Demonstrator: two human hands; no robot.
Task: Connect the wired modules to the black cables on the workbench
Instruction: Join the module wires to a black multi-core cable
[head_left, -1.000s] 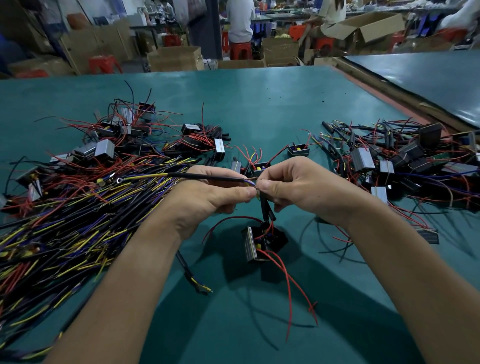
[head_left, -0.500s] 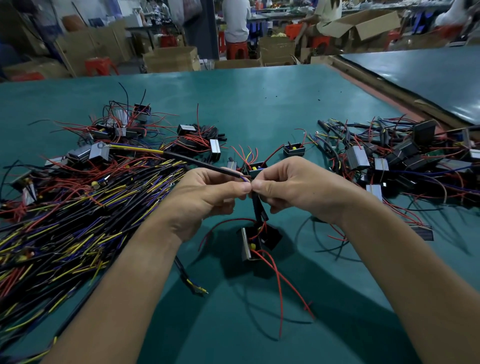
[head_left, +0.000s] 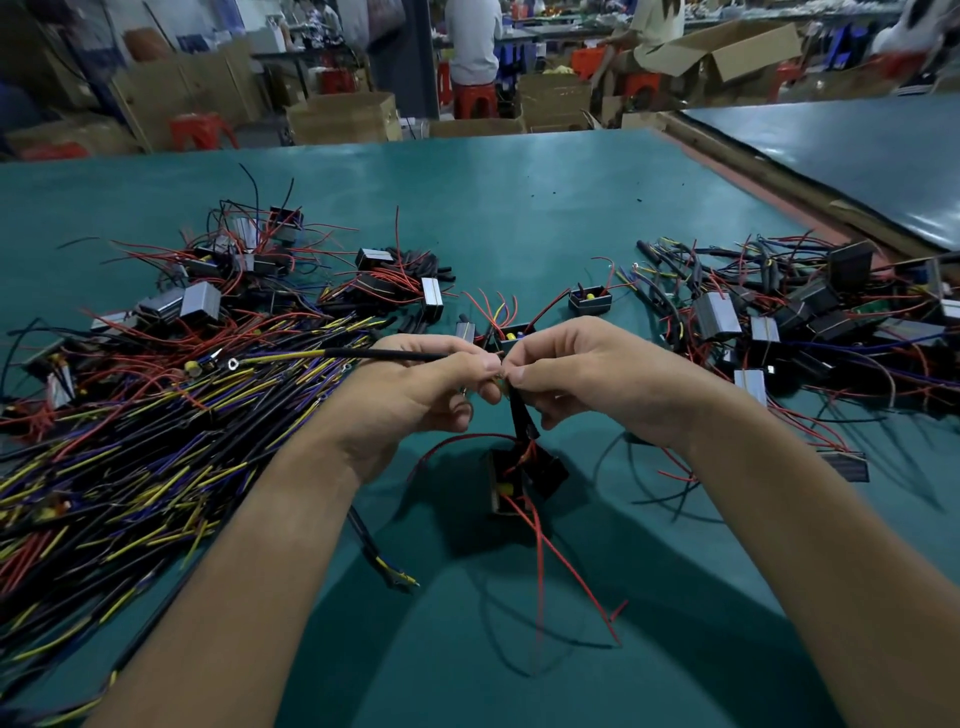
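Both hands were up over the teal-green workbench top (head_left: 519, 208), thumbs and forefingers pinched together right where they met. The left hand (head_left: 415, 389) was closed on a thin black cable with yellow and purple leads and a ring terminal at its far end (head_left: 363, 354), which ran off to the left over the big pile of black, yellow and purple cables (head_left: 145, 441). The right hand (head_left: 587, 379) was pinched on the short black sleeved lead (head_left: 521, 415) of a small black box module with red wires (head_left: 519, 480), which hung just below the fingers, its red wires trailing down onto the bench. The actual joint was hidden between the fingertips, so couldn't tell if it was mated. A heap of grey and black modules already on cables (head_left: 789, 322) sat off to the right, and more loose modules with red wires (head_left: 249, 270) lay behind the cable pile.
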